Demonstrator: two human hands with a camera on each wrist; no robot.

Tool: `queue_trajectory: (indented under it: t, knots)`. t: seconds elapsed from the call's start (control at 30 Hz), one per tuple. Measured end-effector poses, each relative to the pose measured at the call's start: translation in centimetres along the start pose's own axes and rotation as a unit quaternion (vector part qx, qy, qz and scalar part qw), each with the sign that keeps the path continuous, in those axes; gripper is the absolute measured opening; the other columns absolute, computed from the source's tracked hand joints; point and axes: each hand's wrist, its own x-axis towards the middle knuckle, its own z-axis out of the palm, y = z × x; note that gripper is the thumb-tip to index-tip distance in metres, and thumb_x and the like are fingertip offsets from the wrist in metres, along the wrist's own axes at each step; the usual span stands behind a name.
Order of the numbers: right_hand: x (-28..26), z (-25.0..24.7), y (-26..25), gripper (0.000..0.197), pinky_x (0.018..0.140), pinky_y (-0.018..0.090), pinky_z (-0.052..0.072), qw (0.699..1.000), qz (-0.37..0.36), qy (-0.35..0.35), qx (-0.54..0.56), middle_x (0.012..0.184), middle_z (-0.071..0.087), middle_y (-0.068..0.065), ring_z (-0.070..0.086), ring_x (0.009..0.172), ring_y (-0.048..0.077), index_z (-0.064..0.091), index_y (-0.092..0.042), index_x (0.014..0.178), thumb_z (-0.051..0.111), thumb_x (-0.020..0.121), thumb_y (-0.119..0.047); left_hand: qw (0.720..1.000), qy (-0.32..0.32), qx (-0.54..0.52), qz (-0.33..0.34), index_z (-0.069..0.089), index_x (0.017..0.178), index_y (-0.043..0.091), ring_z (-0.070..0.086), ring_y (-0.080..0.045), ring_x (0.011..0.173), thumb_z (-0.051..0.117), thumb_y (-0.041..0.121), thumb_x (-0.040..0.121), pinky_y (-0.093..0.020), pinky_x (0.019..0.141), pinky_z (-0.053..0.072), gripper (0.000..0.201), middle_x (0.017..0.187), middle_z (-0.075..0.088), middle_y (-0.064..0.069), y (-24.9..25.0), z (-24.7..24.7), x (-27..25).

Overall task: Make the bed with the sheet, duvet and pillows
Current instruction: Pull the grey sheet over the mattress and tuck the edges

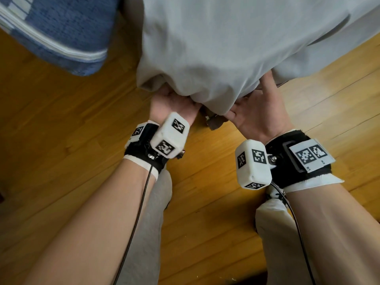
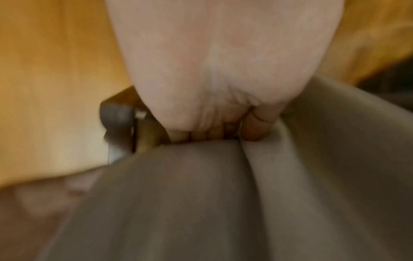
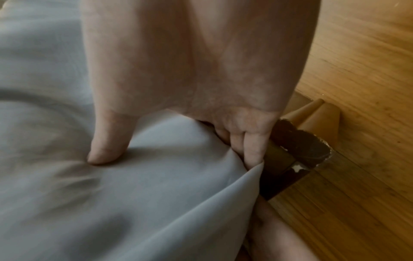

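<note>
Two hands work my near corner of the pale grey fabric sheet [image 1: 216,48], which drapes over the bed's corner above the wooden plank floor [image 1: 61,124]. My right hand [image 1: 261,112] pinches its hem, thumb pressing on top; my left hand [image 1: 174,101] curls into a fold.

Right hand [image 3: 190,88] pinches grey sheet [image 3: 111,203] over bed corner [image 3: 301,146]

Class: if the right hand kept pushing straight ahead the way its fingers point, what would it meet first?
Probably the grey sheet: the right hand already pinches its hanging corner, fingers tucked behind the edge.
</note>
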Motion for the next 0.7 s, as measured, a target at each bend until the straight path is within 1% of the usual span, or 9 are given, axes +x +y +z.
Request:
queue_trajectory:
  t: [0.1,0.13,0.2,0.27,0.33,0.4,0.57,0.63,0.7]
  knots:
    - [0.0,0.0,0.2,0.069,0.106,0.045,0.046,1.0,-0.002,0.004,-0.001,0.144,0.052,0.012,0.056,0.128,0.03,0.039,-0.012,0.149,0.038,0.098,-0.058,0.993,-0.102,-0.057,-0.002,0.044,0.133,-0.014,0.062,-0.01,0.113,0.04,0.009,0.1,0.006,0.089,0.032,0.04,0.089,0.074,0.009,-0.8,-0.7,-0.2]
    - [0.0,0.1,0.3,0.069,0.103,0.044,0.047,1.0,-0.002,0.009,-0.002,0.141,0.055,0.011,0.057,0.126,0.03,0.04,-0.011,0.148,0.038,0.098,-0.058,0.993,-0.094,-0.068,0.003,0.048,0.132,-0.006,0.063,-0.013,0.111,0.04,0.016,0.097,-0.014,0.098,0.042,0.043,0.101,0.073,0.001,-1.0,-1.6,-0.1]
    - [0.0,0.2,0.3,0.07,0.098,0.041,0.05,1.0,-0.001,0.02,0.0,0.131,0.061,0.008,0.06,0.122,0.028,0.041,-0.01,0.148,0.039,0.097,-0.058,0.996,0.038,-0.06,-0.054,0.053,0.127,0.004,0.065,-0.025,0.098,0.042,0.021,0.09,-0.035,0.082,0.052,0.042,0.113,0.068,-0.011,-0.7,-4.1,0.5]
    - [-0.1,0.3,0.4,0.07,0.095,0.04,0.051,1.0,-0.001,0.022,0.0,0.123,0.065,0.006,0.062,0.119,0.027,0.041,-0.01,0.148,0.04,0.097,-0.058,0.985,0.17,-0.032,0.001,0.051,0.13,0.009,0.066,-0.021,0.08,0.048,0.016,0.092,-0.03,0.064,0.054,0.039,0.114,0.064,-0.01,-0.3,-6.8,0.9]
    - [-0.2,0.5,0.3,0.071,0.093,0.039,0.051,1.0,-0.006,0.024,-0.007,0.121,0.066,0.005,0.063,0.116,0.026,0.042,-0.009,0.147,0.039,0.097,-0.059,0.968,0.202,-0.041,0.141,0.045,0.136,0.026,0.065,-0.022,0.097,0.054,0.012,0.091,-0.035,0.076,0.058,0.048,0.13,0.054,-0.007,1.0,-8.5,1.7]
    - [-0.2,0.6,0.3,0.071,0.092,0.038,0.051,1.0,-0.009,0.023,-0.015,0.128,0.063,0.007,0.063,0.116,0.026,0.042,-0.009,0.147,0.038,0.097,-0.06,0.968,0.143,0.02,0.207,0.052,0.131,0.03,0.058,-0.022,0.116,0.058,0.021,0.089,-0.043,0.094,0.05,0.043,0.134,0.054,-0.001,2.0,-7.4,1.6]
    - [-0.3,0.6,0.3,0.07,0.094,0.039,0.051,1.0,-0.009,0.022,-0.011,0.136,0.059,0.008,0.061,0.119,0.028,0.042,-0.011,0.148,0.037,0.097,-0.06,0.994,0.038,-0.041,0.09,0.058,0.113,0.009,0.064,-0.029,0.11,0.043,0.031,0.102,-0.043,0.097,0.051,0.029,0.105,0.069,-0.011,1.6,-2.7,0.8]
    - [-0.3,0.6,0.3,0.07,0.097,0.04,0.05,1.0,-0.009,0.023,-0.01,0.14,0.056,0.009,0.059,0.123,0.029,0.042,-0.011,0.147,0.038,0.097,-0.06,0.995,-0.002,-0.068,0.07,0.06,0.109,0.008,0.07,-0.026,0.094,0.041,0.026,0.103,-0.038,0.08,0.058,0.027,0.09,0.073,-0.01,1.8,-1.1,0.0]
    - [-0.3,0.5,0.3,0.071,0.101,0.043,0.049,0.999,-0.01,0.027,-0.014,0.143,0.054,0.011,0.058,0.125,0.03,0.042,-0.011,0.147,0.039,0.096,-0.06,0.996,-0.029,-0.037,0.073,0.057,0.114,0.002,0.069,-0.003,0.064,0.039,0.008,0.103,-0.018,0.056,0.054,0.022,0.065,0.07,-0.001,1.9,0.0,-0.4]
